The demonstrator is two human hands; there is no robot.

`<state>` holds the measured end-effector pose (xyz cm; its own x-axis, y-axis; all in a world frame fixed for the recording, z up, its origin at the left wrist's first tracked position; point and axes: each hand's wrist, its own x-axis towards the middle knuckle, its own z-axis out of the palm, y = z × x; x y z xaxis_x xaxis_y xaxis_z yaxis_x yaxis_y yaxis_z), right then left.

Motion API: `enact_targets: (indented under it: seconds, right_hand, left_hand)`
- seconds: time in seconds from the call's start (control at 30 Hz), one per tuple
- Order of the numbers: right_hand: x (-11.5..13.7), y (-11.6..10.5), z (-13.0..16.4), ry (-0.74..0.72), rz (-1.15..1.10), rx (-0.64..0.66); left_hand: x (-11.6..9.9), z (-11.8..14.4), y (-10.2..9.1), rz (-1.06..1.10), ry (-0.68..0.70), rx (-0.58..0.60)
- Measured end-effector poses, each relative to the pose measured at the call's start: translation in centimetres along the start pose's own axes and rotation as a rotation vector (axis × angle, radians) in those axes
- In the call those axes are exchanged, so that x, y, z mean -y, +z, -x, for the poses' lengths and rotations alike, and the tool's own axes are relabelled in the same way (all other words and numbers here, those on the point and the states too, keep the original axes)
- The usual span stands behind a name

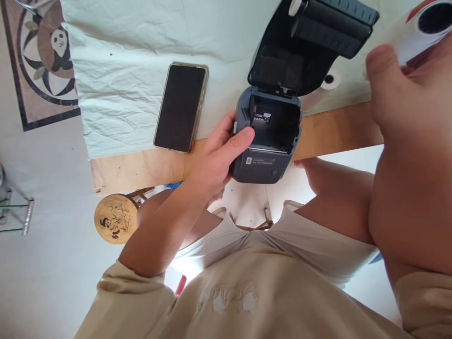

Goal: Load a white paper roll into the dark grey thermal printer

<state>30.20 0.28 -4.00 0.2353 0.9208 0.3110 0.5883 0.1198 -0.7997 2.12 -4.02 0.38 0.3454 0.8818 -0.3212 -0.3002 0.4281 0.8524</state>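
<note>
A small dark grey label printer sits at the table's near edge with its lid swung up and its paper bay bare. My left hand grips the printer's left side, thumb resting on the bay's rim. My right hand is raised close to the camera at the right and holds a white paper roll with a dark core hole, above and to the right of the printer.
A black smartphone lies face up on the white cloth left of the printer. Another white roll lies behind the lid. The wooden table edge runs along the front; a round bamboo stool stands below.
</note>
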Motion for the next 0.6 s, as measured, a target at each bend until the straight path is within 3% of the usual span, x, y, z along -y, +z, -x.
enact_targets:
  seconds: [0.1, 0.17, 0.37, 0.47, 0.6]
  right_hand:
    - [0.0, -0.1, -0.5, 0.071, 0.28, 0.009]
    - [0.1, -0.2, -0.5, 0.112, 0.334, 0.059]
    - [1.9, 0.8, 1.8, -0.334, 0.083, -0.087]
    - [2.8, 2.7, 2.6, -0.331, 0.103, 0.068]
    - [2.8, 4.5, 2.6, -0.312, 0.174, 0.098]
  left_hand:
    - [0.0, 0.0, 0.0, -0.042, 0.002, -0.005]
    - [0.0, 0.0, -0.1, -0.067, -0.001, -0.008]
    - [-0.1, 0.0, -0.3, -0.075, -0.027, 0.009]
    - [0.0, 0.0, -0.1, -0.046, -0.016, -0.013]
    - [-0.2, 0.0, 0.3, -0.115, -0.045, -0.055]
